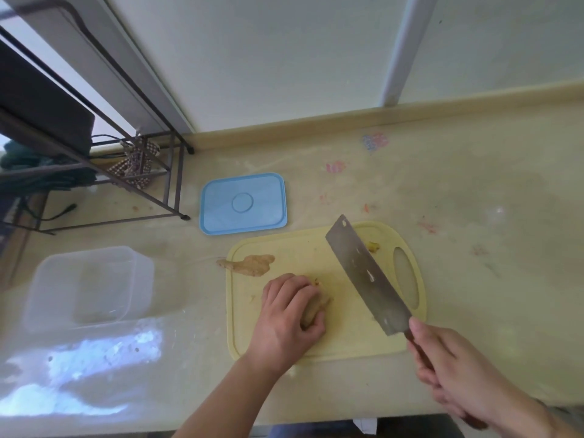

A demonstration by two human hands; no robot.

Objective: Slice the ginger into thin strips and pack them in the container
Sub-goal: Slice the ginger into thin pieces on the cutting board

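— Your right hand sits nearest the lens, fingers wrapped round the handle of the one cleaver. Its blade slants up and away over the right half of the cutting board; whether the edge touches the board, I can't tell.

— And my left?

— Your left hand is on the board's middle, fingers curled down over a piece of ginger, pinning it there. Only its tan end shows past your fingertips.

— How much ginger do you count?

— Three bits: the one you're holding, a bigger knobbly piece at the board's far left corner with its tip hanging just over the rim, and a small scrap beside the blade, near the board's oval handle hole.

— Containers?

— One clear container, well left of the board on the counter, nothing visible inside it. One blue lid lies flat beyond the board's far left corner, apart from both.

— Room to move?

— Open counter runs between board and container, and to the right of the board. The board's near edge lies close to the counter's front edge. A wire rack stands at the far left, against the wall.
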